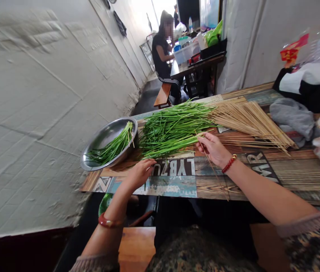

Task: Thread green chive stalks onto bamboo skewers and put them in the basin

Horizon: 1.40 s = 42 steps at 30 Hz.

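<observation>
My right hand (212,149) is closed in a pinch on a thin bamboo skewer (215,173), which slants down toward the table's front edge. Its fingertips are also at the pale ends of a few garlic chives (174,147); whether the skewer pierces them is too small to tell. A large heap of green chives (177,119) lies behind on the table. To the right of it, loose bamboo skewers (250,117) are spread out. My left hand (143,170) hovers low by the leafy chive tips, fingers loosely extended and apparently holding nothing.
A metal basin (111,132) with skewered chives (117,145) stands at the table's left end, by the white wall (30,113). Plastic bags (291,117) and a black bag (310,88) lie at right. Beyond, a person (162,53) sits at another table (202,64).
</observation>
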Each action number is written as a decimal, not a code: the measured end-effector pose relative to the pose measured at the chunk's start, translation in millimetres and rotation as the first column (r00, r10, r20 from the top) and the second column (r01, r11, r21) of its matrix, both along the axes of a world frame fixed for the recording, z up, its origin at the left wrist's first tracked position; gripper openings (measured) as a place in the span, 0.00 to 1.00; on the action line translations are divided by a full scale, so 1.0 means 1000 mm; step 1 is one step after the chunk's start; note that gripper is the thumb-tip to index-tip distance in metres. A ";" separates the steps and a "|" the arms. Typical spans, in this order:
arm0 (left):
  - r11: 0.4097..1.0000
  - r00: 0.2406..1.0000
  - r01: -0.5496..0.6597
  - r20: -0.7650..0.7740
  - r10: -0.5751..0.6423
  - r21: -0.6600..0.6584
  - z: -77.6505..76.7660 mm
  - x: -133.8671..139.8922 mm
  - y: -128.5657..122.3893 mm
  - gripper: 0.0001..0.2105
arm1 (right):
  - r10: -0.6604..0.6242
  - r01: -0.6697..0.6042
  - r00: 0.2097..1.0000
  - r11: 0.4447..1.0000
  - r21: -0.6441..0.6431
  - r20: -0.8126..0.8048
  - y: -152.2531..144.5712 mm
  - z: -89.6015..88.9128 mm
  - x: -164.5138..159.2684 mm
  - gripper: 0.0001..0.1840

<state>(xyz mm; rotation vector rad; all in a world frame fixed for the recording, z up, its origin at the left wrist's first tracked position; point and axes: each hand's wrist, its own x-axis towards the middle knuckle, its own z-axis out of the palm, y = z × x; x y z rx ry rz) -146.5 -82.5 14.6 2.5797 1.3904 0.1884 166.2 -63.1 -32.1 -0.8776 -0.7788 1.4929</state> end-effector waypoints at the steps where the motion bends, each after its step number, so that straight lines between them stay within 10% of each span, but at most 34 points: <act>1: 1.000 0.999 -0.026 0.029 0.026 0.003 0.003 -0.003 -0.004 0.14 | -0.001 0.001 1.000 1.000 0.000 -0.011 0.000 0.000 0.000 0.16; 5: 0.968 0.941 -0.251 0.227 0.251 -0.033 0.017 -0.016 -0.018 0.12 | -0.017 0.017 0.999 1.000 -0.007 -0.040 -0.001 0.003 0.001 0.16; 10: 0.802 0.616 -0.595 0.667 0.419 0.045 0.053 -0.006 -0.025 0.16 | -0.046 0.047 0.999 0.999 0.018 -0.029 -0.004 0.011 0.003 0.16; 16: 0.992 0.807 -0.117 0.578 0.123 -0.047 0.086 0.079 0.021 0.22 | -0.027 0.019 0.997 0.993 0.117 0.068 -0.007 0.015 0.005 0.15; 23: 0.856 0.897 0.230 0.443 -0.002 -0.464 0.067 0.161 0.071 0.22 | -0.059 0.059 0.998 0.977 0.205 -0.006 -0.004 0.016 0.010 0.13; 27: 0.663 0.922 0.317 0.383 -0.050 -0.678 0.063 0.153 0.079 0.27 | -0.088 0.085 0.996 0.973 0.215 0.006 -0.002 0.017 0.007 0.15; 34: 0.670 0.968 0.163 0.250 0.034 -0.724 0.076 0.114 0.067 0.15 | 0.056 -0.068 0.995 0.987 0.143 0.087 -0.010 0.018 0.001 0.14; 39: 0.633 0.983 0.152 0.180 -0.020 -0.759 0.044 0.100 0.049 0.12 | 0.240 -0.257 0.920 0.966 0.015 0.310 -0.012 0.013 -0.002 0.09; 42: 0.721 0.982 0.179 0.170 -0.085 -0.669 0.026 0.094 0.045 0.13 | 0.246 -0.267 0.857 0.963 -0.017 0.452 -0.010 0.007 -0.004 0.06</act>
